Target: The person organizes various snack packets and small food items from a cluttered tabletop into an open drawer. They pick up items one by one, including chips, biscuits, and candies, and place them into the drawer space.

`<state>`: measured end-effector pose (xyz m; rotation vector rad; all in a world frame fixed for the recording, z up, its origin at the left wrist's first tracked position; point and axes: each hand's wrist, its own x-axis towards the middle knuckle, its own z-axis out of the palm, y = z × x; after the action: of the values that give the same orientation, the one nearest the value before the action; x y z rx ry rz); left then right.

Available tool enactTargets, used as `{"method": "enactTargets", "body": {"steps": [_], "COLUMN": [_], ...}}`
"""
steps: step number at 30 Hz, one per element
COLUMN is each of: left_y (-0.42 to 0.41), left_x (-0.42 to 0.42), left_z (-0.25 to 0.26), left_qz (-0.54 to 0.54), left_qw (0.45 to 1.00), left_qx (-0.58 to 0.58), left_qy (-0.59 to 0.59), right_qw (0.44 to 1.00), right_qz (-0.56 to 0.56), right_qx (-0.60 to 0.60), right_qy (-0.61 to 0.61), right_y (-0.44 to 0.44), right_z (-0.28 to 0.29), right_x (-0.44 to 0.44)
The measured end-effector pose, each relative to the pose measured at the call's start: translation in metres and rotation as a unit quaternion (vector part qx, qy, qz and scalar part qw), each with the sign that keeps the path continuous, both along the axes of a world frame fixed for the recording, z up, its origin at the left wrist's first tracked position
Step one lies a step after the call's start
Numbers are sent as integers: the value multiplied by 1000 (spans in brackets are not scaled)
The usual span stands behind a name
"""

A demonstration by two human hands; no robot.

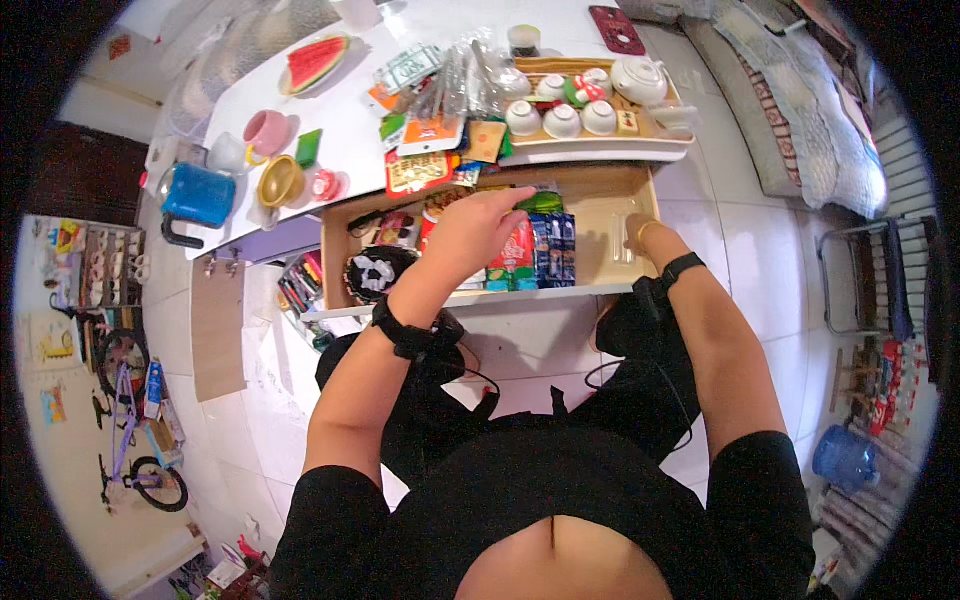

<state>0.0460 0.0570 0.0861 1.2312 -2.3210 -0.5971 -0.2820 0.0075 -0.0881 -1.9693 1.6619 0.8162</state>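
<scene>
An open wooden drawer [600, 176] lies before me. My left hand [476, 225] hovers over its middle, thumb and forefinger apart, above red and green packets [515, 251]. Just right of these stand dark blue sachets [553, 251], with a green packet [541, 202] behind them. At the drawer's right end, my right hand [645, 234] touches a clear plastic container [621, 238]; its fingers are partly hidden, so its grip cannot be told. A black round container with white pieces [375, 274] sits at the drawer's left.
The white table [352, 127] bears a heap of packets [427, 139], a tea tray [600, 136] with cups and a teapot [639, 81], a watermelon slice [316, 64], a pink mug [266, 133], an amber cup [281, 181] and a blue pitcher [196, 195]. A sofa [739, 112] stands at right.
</scene>
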Motion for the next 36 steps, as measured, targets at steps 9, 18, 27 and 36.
{"method": "enactTargets", "body": {"steps": [9,18,27,36], "left_y": [-13,-92,-133,-108], "left_x": [18,2,-25,-1], "left_z": [9,8,-10,24], "left_qz": [31,46,74,64], "left_qw": [999,960,905,888], "left_qx": [-15,-231,-269,-399], "left_qy": [-30,-153,-321,-219], "right_qw": [991,940,924,912], "right_qz": [-45,5,-13,5], "right_qx": [-88,-201,-207,-234], "right_qy": [-94,-276,-322,-338], "right_y": [13,26,47,55], "right_z": [43,88,111,131], "right_x": [13,70,61,69]}}
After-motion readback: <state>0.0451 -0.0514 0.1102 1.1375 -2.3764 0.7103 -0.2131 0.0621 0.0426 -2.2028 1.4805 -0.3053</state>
